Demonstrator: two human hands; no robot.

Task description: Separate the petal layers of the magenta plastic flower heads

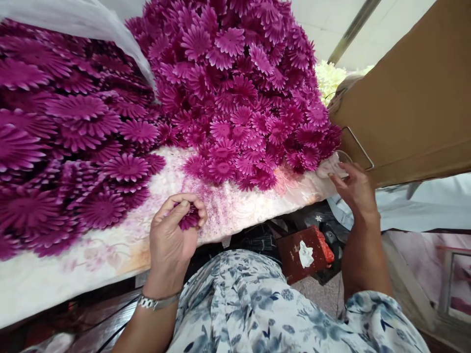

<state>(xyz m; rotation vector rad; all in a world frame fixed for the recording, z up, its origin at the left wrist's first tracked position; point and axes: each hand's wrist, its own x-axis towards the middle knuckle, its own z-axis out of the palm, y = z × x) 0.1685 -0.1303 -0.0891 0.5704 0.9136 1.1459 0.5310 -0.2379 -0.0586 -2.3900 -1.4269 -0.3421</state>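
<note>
Purple in the head view, a flower [189,219] sits in the left hand [173,234] over the near edge of the cloth [257,211], fingers curled round it and thumb on top, a grip apparently meant to steady it without crushing the petals. The right hand [356,192] is at a pale dish [327,166] beside the box [408,108], thumb and forefinger close together, though whether they pinch anything cannot be told. More flowers lie in a central heap [239,108] and a left pile [81,122], seemingly placed for easy reach, with purple specks [217,203] on the cloth between.
</note>
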